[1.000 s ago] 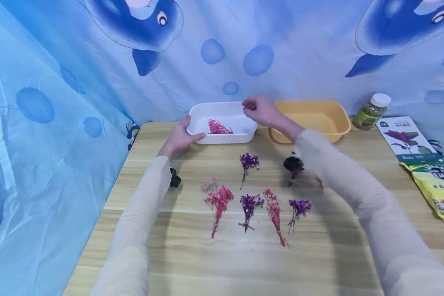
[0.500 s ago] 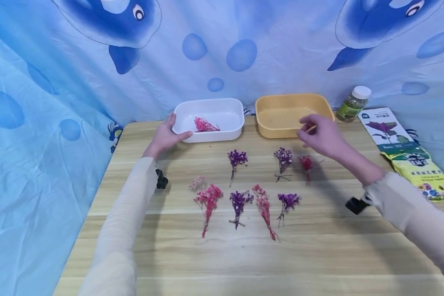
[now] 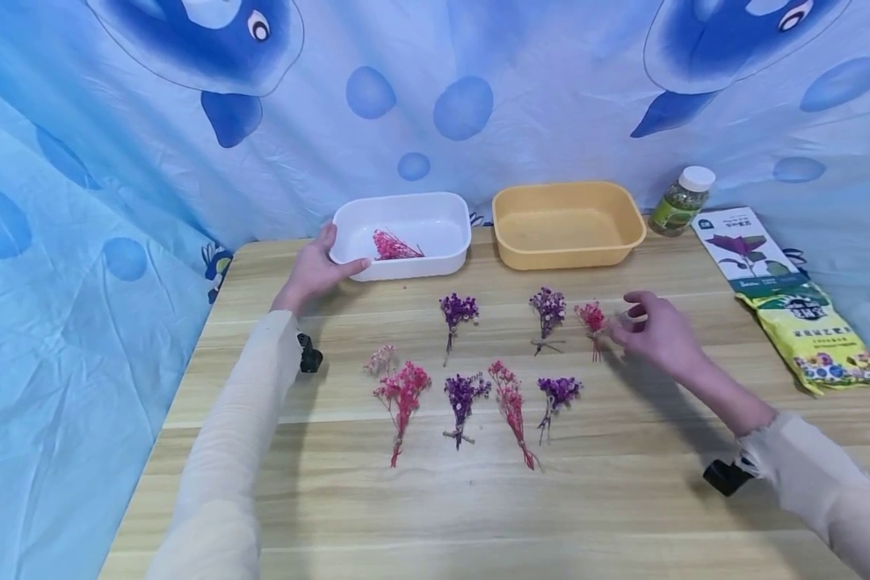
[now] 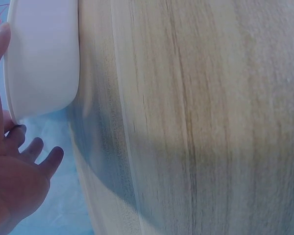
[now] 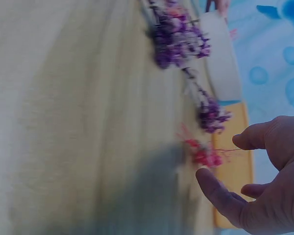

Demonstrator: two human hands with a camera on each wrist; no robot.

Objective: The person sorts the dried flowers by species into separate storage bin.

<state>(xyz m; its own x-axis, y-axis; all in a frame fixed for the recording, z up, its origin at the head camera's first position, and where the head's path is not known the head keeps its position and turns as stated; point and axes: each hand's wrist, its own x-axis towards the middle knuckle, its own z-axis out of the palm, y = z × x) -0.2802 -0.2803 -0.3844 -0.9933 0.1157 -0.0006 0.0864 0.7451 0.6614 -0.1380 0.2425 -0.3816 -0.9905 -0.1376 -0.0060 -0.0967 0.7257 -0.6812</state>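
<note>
One white rectangular plastic-looking tray (image 3: pixel 406 269) sits at 11 o'clock in the head view, left hand (image 3: pixel 312 270) clamped on its end. Right hand (image 3: pixel 658 334) is at 3 o'clock, thumb and fingers apart, just beside a small red dried-flower bunch (image 3: pixel 590 316); I'd pinch the stems (image 3: pixel 596 350) gently, cause dried stuff probably crumbles easily.

**Camera set: one head view, two wrist views**

Head: from above your side, facing forward and down, far enough back to frame your left hand (image 3: pixel 313 272), your right hand (image 3: pixel 658 332) and the blue printed curtain (image 3: pixel 399 40). Left wrist: close in, turned sideways, facing the outer wall of the white rectangular plastic tub (image 4: pixel 45 58). Right wrist: close, also sideways, facing across your table toward the yellow rectangular plastic tub (image 5: pixel 235 178). Your head and right-wrist views share both tubs and the small red dried-flower bunch (image 5: pixel 207 156).
</note>
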